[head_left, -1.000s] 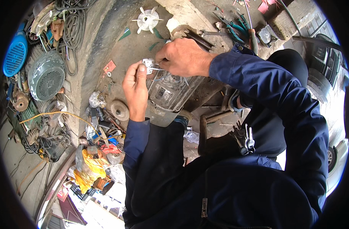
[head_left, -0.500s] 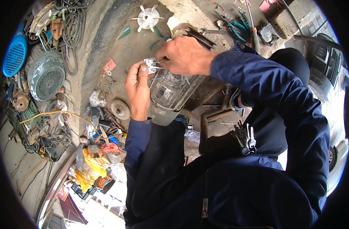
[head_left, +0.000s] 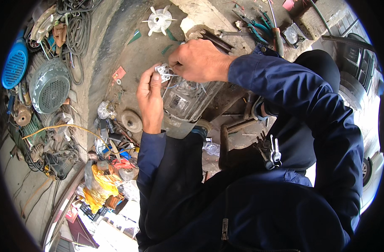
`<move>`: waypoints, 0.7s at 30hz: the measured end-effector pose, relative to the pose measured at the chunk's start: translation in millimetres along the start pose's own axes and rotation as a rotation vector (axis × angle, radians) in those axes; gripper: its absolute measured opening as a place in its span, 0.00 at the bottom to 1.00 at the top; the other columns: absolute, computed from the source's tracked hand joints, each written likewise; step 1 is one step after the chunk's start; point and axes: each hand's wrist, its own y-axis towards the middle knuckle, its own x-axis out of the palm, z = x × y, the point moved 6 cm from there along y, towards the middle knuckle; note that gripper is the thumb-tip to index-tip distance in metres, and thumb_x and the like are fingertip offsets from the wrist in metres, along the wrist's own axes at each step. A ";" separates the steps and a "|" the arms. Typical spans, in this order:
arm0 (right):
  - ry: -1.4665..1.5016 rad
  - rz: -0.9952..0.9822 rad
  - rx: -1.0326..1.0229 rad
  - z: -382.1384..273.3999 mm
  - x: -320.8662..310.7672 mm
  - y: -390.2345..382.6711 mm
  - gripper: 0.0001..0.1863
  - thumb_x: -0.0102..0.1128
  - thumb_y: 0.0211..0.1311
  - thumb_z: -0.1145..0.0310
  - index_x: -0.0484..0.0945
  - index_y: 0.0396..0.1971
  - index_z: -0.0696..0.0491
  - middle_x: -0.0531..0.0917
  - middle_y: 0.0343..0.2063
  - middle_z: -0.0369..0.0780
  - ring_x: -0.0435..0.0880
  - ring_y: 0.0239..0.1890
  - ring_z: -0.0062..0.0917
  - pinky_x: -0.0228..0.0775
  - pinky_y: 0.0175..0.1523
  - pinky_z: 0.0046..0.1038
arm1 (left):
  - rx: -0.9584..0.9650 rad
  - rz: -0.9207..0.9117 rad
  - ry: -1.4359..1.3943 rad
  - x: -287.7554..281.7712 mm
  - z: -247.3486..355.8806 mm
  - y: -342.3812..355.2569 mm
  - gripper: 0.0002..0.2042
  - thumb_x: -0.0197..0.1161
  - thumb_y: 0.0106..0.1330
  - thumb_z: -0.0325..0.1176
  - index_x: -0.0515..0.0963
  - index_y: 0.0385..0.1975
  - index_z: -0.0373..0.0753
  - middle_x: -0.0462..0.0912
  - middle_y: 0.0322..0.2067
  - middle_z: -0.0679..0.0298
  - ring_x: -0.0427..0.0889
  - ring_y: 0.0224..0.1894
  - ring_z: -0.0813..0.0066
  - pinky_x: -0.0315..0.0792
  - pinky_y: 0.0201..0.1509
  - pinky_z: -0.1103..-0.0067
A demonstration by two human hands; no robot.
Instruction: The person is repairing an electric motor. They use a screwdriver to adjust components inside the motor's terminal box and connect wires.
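Observation:
A small white terminal block (head_left: 162,72) is pinched between the thumb and fingers of my left hand (head_left: 151,98). Thin white wires run from its right side toward my right hand (head_left: 202,62). That hand is closed, its thumb and fingertips pressed together right beside the block; what they grip is hidden behind the knuckles. Below both hands lies a worn grey electric motor (head_left: 184,103), with loose thin wires across its upper end. My left knee is close against the motor's near end.
A white fan wheel (head_left: 160,20) lies on the floor beyond my hands. Pliers (head_left: 259,30) and a wrench (head_left: 236,33) are at the far right. Leftward are a round metal disc (head_left: 131,121), a grey fan cover (head_left: 51,90), a blue cover (head_left: 15,65) and piled cables.
Both hands shift very slightly, and the terminal block is tilted a little differently between my left fingers. The right fingers stay pinched beside it. The whole view drifts slightly.

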 end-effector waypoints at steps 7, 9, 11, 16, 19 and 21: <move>-0.001 0.003 -0.011 0.3 0.8 -0.2 0.06 0.60 0.59 0.66 0.86 0.31 0.47 0.87 0.27 0.45 0.87 0.33 0.46 0.79 0.40 0.45 | 0.231 -0.059 0.371 1.6 18.4 -4.7 0.14 0.59 0.79 0.32 0.79 0.57 0.33 0.84 0.51 0.61 0.80 0.52 0.74 0.73 0.58 0.78; -0.004 0.008 -0.013 0.6 0.5 -0.9 0.06 0.61 0.59 0.66 0.86 0.31 0.47 0.87 0.27 0.45 0.87 0.33 0.47 0.79 0.39 0.45 | 0.213 -0.066 0.322 1.8 15.7 -5.1 0.13 0.60 0.78 0.31 0.79 0.57 0.33 0.84 0.50 0.61 0.80 0.53 0.74 0.73 0.59 0.77; -0.004 0.016 -0.014 0.5 0.0 -1.9 0.06 0.61 0.59 0.66 0.86 0.31 0.47 0.87 0.27 0.45 0.87 0.33 0.47 0.79 0.39 0.45 | 0.212 -0.053 0.286 2.7 13.6 -5.9 0.14 0.60 0.78 0.32 0.78 0.58 0.33 0.84 0.50 0.60 0.80 0.53 0.73 0.73 0.60 0.77; 0.004 0.014 0.013 1.5 1.6 -2.2 0.07 0.62 0.58 0.66 0.87 0.33 0.47 0.87 0.27 0.44 0.88 0.33 0.45 0.80 0.40 0.44 | 0.159 -0.062 0.173 5.3 9.9 -3.4 0.16 0.63 0.76 0.31 0.76 0.59 0.31 0.84 0.51 0.59 0.81 0.53 0.74 0.73 0.60 0.77; 0.029 0.018 0.023 3.0 2.3 -2.2 0.07 0.63 0.58 0.66 0.87 0.33 0.46 0.88 0.28 0.43 0.88 0.33 0.44 0.81 0.41 0.43 | 0.134 -0.085 0.156 4.5 11.6 -0.1 0.16 0.65 0.75 0.29 0.76 0.58 0.30 0.84 0.51 0.59 0.81 0.53 0.75 0.73 0.59 0.78; 0.058 0.025 0.029 4.9 2.4 -2.3 0.06 0.64 0.58 0.65 0.88 0.33 0.47 0.88 0.29 0.43 0.88 0.34 0.43 0.81 0.41 0.41 | 0.132 -0.097 0.164 2.8 14.2 0.5 0.16 0.66 0.74 0.28 0.76 0.58 0.31 0.84 0.51 0.59 0.81 0.53 0.76 0.73 0.59 0.79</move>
